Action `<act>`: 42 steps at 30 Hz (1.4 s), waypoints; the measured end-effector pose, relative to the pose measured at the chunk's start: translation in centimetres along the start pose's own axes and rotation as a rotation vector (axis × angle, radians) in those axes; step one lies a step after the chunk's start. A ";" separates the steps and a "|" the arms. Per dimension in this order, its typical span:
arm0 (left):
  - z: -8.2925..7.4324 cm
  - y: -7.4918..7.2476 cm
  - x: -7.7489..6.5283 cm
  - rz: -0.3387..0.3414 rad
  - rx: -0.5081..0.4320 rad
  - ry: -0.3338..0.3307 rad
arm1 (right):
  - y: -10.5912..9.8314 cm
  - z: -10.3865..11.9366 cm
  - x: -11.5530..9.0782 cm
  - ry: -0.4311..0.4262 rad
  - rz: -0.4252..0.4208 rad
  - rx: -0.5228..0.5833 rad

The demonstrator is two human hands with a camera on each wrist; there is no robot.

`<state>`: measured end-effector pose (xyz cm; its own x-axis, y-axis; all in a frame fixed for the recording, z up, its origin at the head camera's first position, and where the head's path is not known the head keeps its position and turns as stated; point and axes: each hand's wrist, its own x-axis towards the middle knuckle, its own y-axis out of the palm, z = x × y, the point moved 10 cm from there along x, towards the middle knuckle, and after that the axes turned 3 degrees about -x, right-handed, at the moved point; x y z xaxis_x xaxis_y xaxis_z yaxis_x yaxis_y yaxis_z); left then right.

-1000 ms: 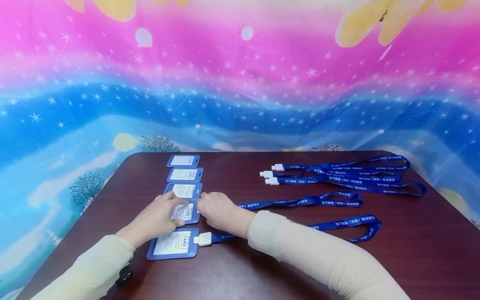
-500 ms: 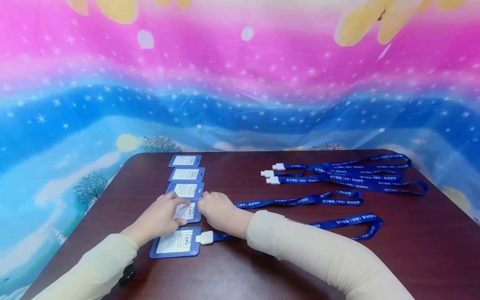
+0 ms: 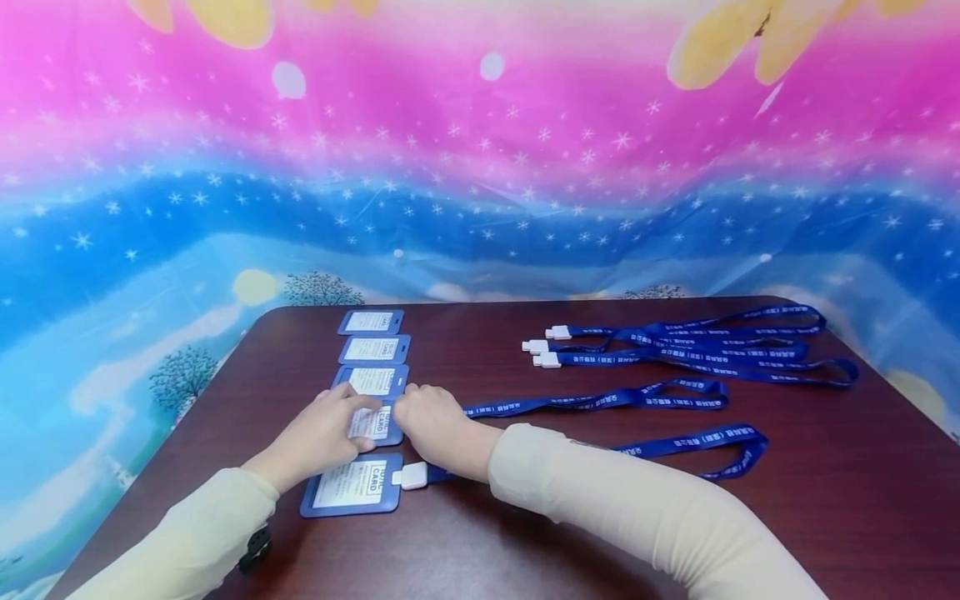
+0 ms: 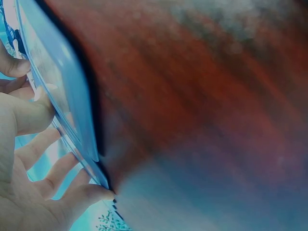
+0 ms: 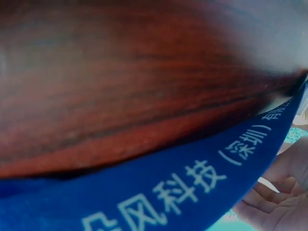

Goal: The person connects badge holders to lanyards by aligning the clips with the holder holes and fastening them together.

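In the head view my left hand [image 3: 318,429] holds a blue badge holder [image 3: 393,432], the fourth from the back in a column, with thumb at its near edge and forefinger at its far edge. My right hand [image 3: 442,427] has its fingers curled at that holder's right end, gripping the end of a blue lanyard [image 3: 600,402]; its clip is hidden by the hand. In the right wrist view the printed strap [image 5: 187,183] runs towards the fingers. The nearest badge holder [image 3: 393,500] lies just below, with another lanyard's white clip [image 3: 413,476] at its slot.
Three more badge holders [image 3: 403,382] lie farther up the column. At the back right lie three lanyards [image 3: 675,360], their white clips [image 3: 547,360] pointing left. The nearest lanyard's loop [image 3: 727,435] reaches past my right forearm. A printed cloth backdrop [image 3: 480,183] hangs behind the dark wooden table [image 3: 465,550].
The head view has shifted slightly. My right wrist has edged a little to the left, while both hands stay at the same badge holder.
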<state>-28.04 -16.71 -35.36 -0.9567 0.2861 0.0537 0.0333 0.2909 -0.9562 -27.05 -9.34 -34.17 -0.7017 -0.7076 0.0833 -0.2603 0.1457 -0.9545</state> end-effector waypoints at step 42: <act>-0.5 -2.5 -0.7 -0.095 0.104 0.028 | -1.3 -6.8 -3.9 0.008 -0.058 0.094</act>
<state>-27.27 -17.18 -32.89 -0.9455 0.2879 0.1521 -0.0885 0.2226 -0.9709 -28.47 -2.10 -31.34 -0.6925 -0.7074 0.1413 -0.2375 0.0386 -0.9706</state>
